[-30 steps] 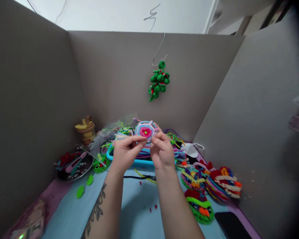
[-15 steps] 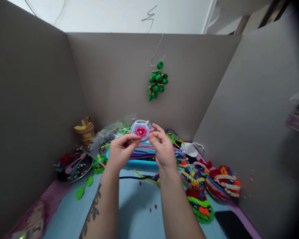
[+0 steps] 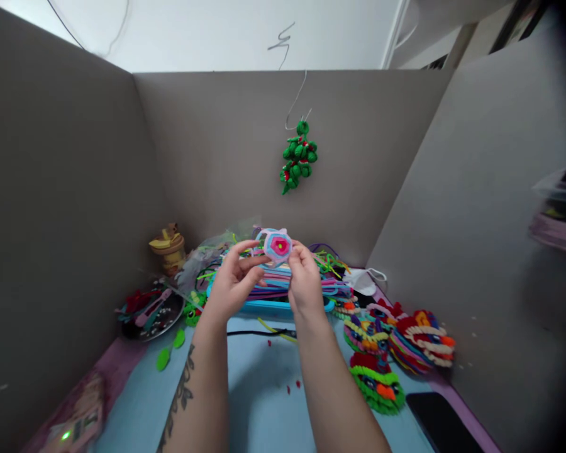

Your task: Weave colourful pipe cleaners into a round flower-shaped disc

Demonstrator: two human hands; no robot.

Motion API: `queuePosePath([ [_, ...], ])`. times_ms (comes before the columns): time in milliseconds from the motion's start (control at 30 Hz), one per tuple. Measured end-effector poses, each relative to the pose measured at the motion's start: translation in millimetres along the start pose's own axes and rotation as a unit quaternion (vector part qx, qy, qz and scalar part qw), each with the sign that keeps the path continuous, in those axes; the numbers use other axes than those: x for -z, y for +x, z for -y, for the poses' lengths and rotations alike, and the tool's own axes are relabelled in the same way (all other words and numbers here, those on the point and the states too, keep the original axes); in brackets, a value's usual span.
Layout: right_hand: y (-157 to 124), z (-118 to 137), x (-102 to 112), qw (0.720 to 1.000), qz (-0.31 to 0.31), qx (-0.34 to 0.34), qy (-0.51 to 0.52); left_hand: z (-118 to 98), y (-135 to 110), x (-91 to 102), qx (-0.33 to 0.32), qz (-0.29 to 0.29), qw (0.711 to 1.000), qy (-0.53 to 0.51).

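A small six-sided chenille-stem piece [image 3: 279, 246], with light blue and pink rings round a dark pink middle and a green centre, is held up over the table. My right hand [image 3: 305, 275] pinches its right edge between thumb and fingers. At its left edge is my left hand [image 3: 238, 277], thumb and fingers apart; a fingertip reaches the edge, but whether it touches I cannot tell. Behind and below the hands, a blue tray [image 3: 271, 307] bears a pile of chenille stems [image 3: 283, 290] in purple, blue and pink.
On the right lie several colourful fuzzy pieces [image 3: 377, 387], a black phone [image 3: 441, 423] and a white mask [image 3: 360, 281]. To the left are a dark round dish [image 3: 163, 319], a yellow pot [image 3: 168, 255] and green ovals [image 3: 163, 358]. A green ornament [image 3: 300, 154] hangs from a wire.
The chenille piece has shifted slightly right and turned. My left thumb and fingers have spread from their pinch on it, while my right hand keeps hold. The head view has moved slightly.
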State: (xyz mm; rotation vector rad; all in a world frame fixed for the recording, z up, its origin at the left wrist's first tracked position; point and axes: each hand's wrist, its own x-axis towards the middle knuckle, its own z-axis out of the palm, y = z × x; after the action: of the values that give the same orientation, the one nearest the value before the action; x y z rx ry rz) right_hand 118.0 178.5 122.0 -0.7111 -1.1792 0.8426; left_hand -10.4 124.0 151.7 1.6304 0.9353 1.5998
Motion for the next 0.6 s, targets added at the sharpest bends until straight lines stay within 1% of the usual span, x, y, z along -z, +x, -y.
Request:
queuePosePath([
  [33,2,-1,1,0.999,-0.016,-0.017,0.023,0,-1,2.3,0.012,-0.01,1.0,-0.012],
  [100,4,0,2,0.996,-0.029,-0.06,0.065,2,-6,7.3,0.028,-0.075,0.997,-0.007],
  [167,-1,0,3,0.989,-0.007,-0.11,0.102,7,-16,12.5,0.052,-0.139,0.989,0.017],
  [200,-7,0,5,0.985,0.013,-0.131,0.114,11,-24,15.0,0.055,-0.16,0.985,0.031],
  [233,-17,-2,7,0.982,0.034,-0.145,0.118,16,-33,17.4,0.058,-0.164,0.984,0.047],
  [300,-42,-7,17,0.982,0.068,-0.154,0.088,26,-57,21.0,0.089,-0.132,0.983,0.089],
  [367,-74,-14,31,0.984,0.091,-0.152,0.036,36,-83,22.0,0.145,-0.09,0.98,0.1],
  [433,-104,-20,48,0.985,0.101,-0.139,-0.018,44,-105,19.3,0.184,-0.059,0.977,0.095],
  [500,-127,-24,63,0.984,0.105,-0.122,-0.07,51,-119,13.3,0.205,-0.027,0.976,0.068],
  [567,-141,-26,73,0.983,0.102,-0.103,-0.116,55,-127,5.9,0.218,-0.026,0.975,0.043],
  [600,-146,-26,76,0.981,0.101,-0.091,-0.135,56,-130,2.3,0.224,-0.042,0.973,0.039],
])
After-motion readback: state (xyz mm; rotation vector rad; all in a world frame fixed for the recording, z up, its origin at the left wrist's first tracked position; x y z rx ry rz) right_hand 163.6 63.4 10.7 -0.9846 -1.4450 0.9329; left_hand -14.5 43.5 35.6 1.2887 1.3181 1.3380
